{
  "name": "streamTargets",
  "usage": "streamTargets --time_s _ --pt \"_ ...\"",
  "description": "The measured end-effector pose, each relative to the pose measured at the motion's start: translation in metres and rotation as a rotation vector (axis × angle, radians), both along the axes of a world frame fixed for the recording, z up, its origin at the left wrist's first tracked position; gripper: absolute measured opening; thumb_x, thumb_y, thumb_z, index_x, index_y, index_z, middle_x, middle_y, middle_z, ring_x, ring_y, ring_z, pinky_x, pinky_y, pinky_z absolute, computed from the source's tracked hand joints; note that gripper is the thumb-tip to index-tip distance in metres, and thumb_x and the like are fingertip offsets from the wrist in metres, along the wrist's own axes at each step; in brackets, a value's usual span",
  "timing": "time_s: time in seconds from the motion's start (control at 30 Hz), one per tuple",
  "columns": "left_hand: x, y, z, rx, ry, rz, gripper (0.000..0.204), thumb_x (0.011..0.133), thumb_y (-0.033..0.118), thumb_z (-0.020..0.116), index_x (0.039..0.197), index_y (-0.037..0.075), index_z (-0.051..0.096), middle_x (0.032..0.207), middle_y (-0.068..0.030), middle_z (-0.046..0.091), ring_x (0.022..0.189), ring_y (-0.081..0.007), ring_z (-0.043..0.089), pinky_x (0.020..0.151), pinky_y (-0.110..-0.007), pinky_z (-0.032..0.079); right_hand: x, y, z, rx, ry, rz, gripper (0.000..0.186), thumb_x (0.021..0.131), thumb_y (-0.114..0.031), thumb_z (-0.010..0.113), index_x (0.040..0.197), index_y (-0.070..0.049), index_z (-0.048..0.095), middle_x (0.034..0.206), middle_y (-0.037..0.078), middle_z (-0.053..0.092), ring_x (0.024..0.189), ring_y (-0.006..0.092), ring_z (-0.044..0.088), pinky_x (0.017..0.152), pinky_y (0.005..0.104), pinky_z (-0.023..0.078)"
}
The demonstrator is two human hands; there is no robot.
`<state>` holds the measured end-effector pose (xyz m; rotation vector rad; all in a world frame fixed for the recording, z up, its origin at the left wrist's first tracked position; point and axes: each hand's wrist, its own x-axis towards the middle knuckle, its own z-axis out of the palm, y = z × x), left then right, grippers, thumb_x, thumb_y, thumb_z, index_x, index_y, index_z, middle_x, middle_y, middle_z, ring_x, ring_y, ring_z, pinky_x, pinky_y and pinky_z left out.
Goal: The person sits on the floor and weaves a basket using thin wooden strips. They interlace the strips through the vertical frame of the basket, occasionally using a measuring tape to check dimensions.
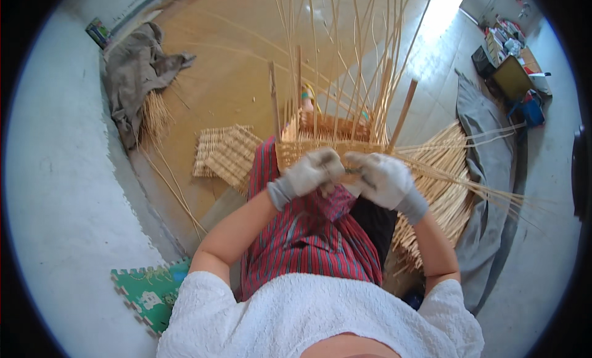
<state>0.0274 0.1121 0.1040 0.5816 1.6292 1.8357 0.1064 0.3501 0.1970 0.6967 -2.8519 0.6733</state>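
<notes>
A partly woven wicker basket [290, 153] rests at my lap, with long thin upright strands [336, 68] and thicker stakes [404, 114] standing at its corners. Both hands wear whitish work gloves with grey cuffs and meet at the basket's near wall. My left hand [316, 171] is closed, fingers curled against that wall. Beside it my right hand [383, 179] is closed too, its fingertips turned toward the left hand. A small dark sliver shows between them, too small to name. Long pale strands [481, 188] trail out to the right from the basket wall.
Two woven panels [231, 151] lie on the floor to the left. Bundled strips [441, 198] rest on grey cloth [487, 235] at right; another grey cloth [139, 74] covers strands [157, 117] at far left. A green foam mat [151, 296] lies near left; crowded shelves [512, 56] stand far right.
</notes>
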Motion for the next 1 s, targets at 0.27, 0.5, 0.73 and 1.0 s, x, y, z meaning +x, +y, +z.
streamTargets --time_s 0.27,0.5,0.73,1.0 --pt "-0.189 -0.07 0.045 -0.027 0.457 0.797 0.021 0.106 0.03 0.059 0.106 0.009 0.06 0.093 -0.0056 0.069 0.079 -0.016 0.069 0.078 -0.032 0.059 -0.097 0.111 0.076 0.13 0.237 -0.464 0.024 0.096 -0.028 0.064 0.097 -0.005 0.072 0.089 0.018 0.07 0.086 0.0364 0.069 0.078 0.0451 0.053" --pt "-0.187 -0.073 0.039 0.322 0.412 0.506 0.032 0.105 0.026 0.06 0.13 0.007 0.063 0.103 -0.0086 0.073 0.087 -0.0204 0.073 0.079 -0.042 0.065 -0.111 0.132 0.072 0.113 0.12 -0.559 0.043 0.097 -0.047 0.061 0.102 -0.008 0.074 0.09 0.017 0.072 0.09 0.0362 0.071 0.082 0.0468 0.054" --pt "-0.186 -0.057 0.041 0.354 0.338 0.546 0.028 0.104 0.023 0.061 0.121 0.002 0.068 0.098 -0.0064 0.073 0.083 -0.0167 0.073 0.079 -0.039 0.066 -0.105 0.143 0.069 0.142 0.193 -0.561 0.037 0.095 -0.043 0.067 0.099 -0.007 0.074 0.088 0.015 0.072 0.085 0.0329 0.071 0.075 0.0426 0.054" --pt "-0.188 -0.058 0.042 0.36 0.333 0.579 0.027 0.104 0.022 0.061 0.12 0.001 0.068 0.1 -0.0068 0.073 0.082 -0.0172 0.074 0.077 -0.039 0.066 -0.116 0.149 0.06 0.138 0.269 -0.496 0.031 0.095 -0.035 0.067 0.101 -0.006 0.073 0.091 0.015 0.072 0.086 0.0336 0.071 0.077 0.0422 0.054"
